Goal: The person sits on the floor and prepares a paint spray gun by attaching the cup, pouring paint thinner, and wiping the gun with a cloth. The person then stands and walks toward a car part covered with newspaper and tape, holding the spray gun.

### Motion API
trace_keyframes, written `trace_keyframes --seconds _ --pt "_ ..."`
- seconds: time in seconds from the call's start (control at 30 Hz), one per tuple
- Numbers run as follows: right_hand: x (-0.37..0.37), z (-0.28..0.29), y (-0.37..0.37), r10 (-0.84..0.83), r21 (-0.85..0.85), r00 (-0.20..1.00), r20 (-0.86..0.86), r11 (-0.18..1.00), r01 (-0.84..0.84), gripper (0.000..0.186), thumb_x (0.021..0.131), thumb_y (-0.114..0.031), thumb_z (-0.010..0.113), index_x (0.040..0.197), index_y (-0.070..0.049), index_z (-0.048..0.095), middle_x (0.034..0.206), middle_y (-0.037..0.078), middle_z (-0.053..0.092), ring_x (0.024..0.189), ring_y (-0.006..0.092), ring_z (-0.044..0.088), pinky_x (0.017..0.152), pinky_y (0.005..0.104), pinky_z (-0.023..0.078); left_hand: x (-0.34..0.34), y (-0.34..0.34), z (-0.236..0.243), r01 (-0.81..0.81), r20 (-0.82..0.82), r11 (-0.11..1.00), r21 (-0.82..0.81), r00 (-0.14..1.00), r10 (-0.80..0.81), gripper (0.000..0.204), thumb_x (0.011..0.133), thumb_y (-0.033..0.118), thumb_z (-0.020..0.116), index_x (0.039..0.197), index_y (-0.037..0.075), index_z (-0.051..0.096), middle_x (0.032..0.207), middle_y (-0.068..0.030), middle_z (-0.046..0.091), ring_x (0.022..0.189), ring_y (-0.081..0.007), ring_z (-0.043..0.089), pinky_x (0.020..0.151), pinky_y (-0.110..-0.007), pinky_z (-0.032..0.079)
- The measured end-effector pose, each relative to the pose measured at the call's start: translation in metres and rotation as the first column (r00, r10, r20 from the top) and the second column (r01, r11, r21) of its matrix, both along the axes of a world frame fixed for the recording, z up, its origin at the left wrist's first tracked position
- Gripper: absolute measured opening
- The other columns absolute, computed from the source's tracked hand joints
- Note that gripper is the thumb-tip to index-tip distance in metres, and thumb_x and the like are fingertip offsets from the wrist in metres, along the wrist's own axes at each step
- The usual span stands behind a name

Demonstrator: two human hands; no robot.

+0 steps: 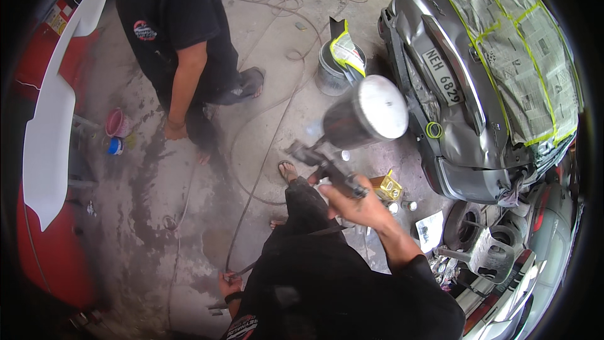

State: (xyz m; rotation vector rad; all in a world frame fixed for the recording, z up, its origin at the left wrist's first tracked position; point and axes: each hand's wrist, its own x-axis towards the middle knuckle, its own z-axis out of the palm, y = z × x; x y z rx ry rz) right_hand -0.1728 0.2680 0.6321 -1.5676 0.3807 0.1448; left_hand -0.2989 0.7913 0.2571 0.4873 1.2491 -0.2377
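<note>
My right hand (360,205) is wrapped round the handle of a paint spray gun (330,170), raised in front of my body. On top of the gun sits a large silver paint cup (380,110), slightly tilted. Low at my left side, my left hand (230,283) is closed round a thin air hose (238,230), which runs up and away across the floor. Off to the left, apart from both hands, stands a long, freshly white car body panel (50,132).
Another person (182,31) in dark clothes stands ahead on the left. A dented grey car (453,138) with newspaper masking (535,56) fills the right. A bucket (331,79), a yellow can (385,186), a tyre (459,226) and a pink pail (117,124) stand on the stained floor.
</note>
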Motion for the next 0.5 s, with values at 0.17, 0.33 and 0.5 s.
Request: trace_keyframes --seconds 0.17,0.33,0.5 --pt "0.005 0.042 -0.083 -0.391 -0.308 0.913 0.116 0.860 0.407 0.023 0.102 -0.017 0.058 0.117 -0.001 0.065 0.074 0.002 0.065 0.048 0.0077 0.057 0.044 0.0228 0.041 0.027 -0.040 -0.019 0.026 0.017 0.999 -0.045 1.000 -0.025 0.038 0.093 0.042 0.069 0.098 0.007 0.056 0.063 0.0023 0.050 0.055 -0.0127 0.054 0.051 -0.024 0.044" --pt "0.037 0.030 -0.127 -0.495 -0.265 0.849 0.184 0.807 0.528 0.029 0.104 -0.020 0.055 0.122 0.002 0.060 0.098 0.007 0.070 0.048 0.0090 0.056 0.045 0.0226 0.042 0.031 -0.067 -0.012 -0.282 -0.227 0.958 0.046 0.931 0.285 0.036 0.090 0.041 0.072 0.088 0.010 0.055 0.058 0.0031 0.047 0.051 -0.0141 0.053 0.050 -0.027 0.046" --pt "0.084 0.021 -0.166 -0.463 -0.234 0.883 0.075 0.853 0.467 0.021 0.102 -0.016 0.059 0.111 0.001 0.067 0.070 0.003 0.066 0.046 0.0078 0.057 0.042 0.0213 0.036 0.022 -0.078 -0.048 0.517 -0.142 0.604 0.607 0.818 -0.557 0.031 0.090 0.037 0.068 0.098 0.010 0.055 0.074 -0.0001 0.048 0.065 -0.0161 0.052 0.060 -0.031 0.044"
